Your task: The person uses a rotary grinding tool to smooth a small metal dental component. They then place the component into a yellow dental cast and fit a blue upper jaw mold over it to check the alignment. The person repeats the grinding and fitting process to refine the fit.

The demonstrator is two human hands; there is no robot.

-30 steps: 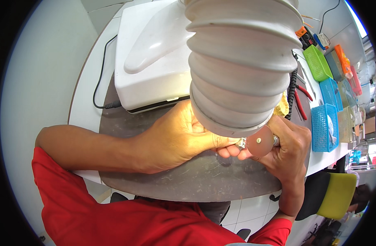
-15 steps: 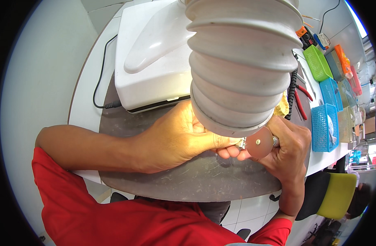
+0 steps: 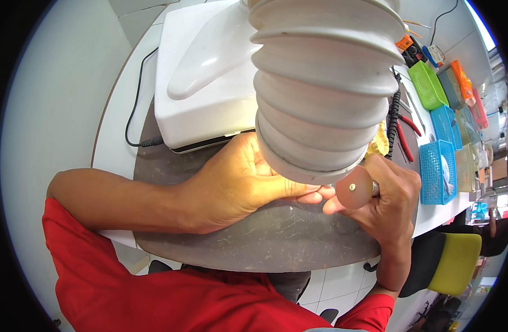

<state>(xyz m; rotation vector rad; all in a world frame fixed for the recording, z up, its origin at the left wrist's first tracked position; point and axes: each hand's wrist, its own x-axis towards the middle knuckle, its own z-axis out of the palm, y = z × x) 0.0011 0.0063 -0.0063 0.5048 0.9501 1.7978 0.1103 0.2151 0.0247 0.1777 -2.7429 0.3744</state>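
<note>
My left hand [image 3: 247, 185] pinches a small shiny metal piece [image 3: 330, 186] between thumb and fingers under the mouth of a wide white corrugated hose [image 3: 326, 94]. Only a sliver of that piece shows past the fingertips, so its kind cannot be told. In my right hand [image 3: 389, 193] is a rotary handpiece [image 3: 375, 188], whose silver nose shows between the fingers. A thin round brownish disc [image 3: 351, 193] is mounted on its end, facing me, just right of the metal piece. Whether disc and metal touch is hard to see. Bright light falls on the left hand.
A white machine housing [image 3: 210, 110] stands behind my left hand on the grey mat [image 3: 254, 238]. Right of the hose lie a yellow cast [image 3: 379, 143], a coiled black cord [image 3: 394, 119] and red-handled pliers [image 3: 404, 141]. Blue baskets [image 3: 438, 171] and a green basket [image 3: 428, 84] line the right side.
The right hand's fingertips have drawn apart from the left hand's, and the disc has shifted slightly right and up. Less of the metal piece shows. The hose mouth sits slightly further left.
</note>
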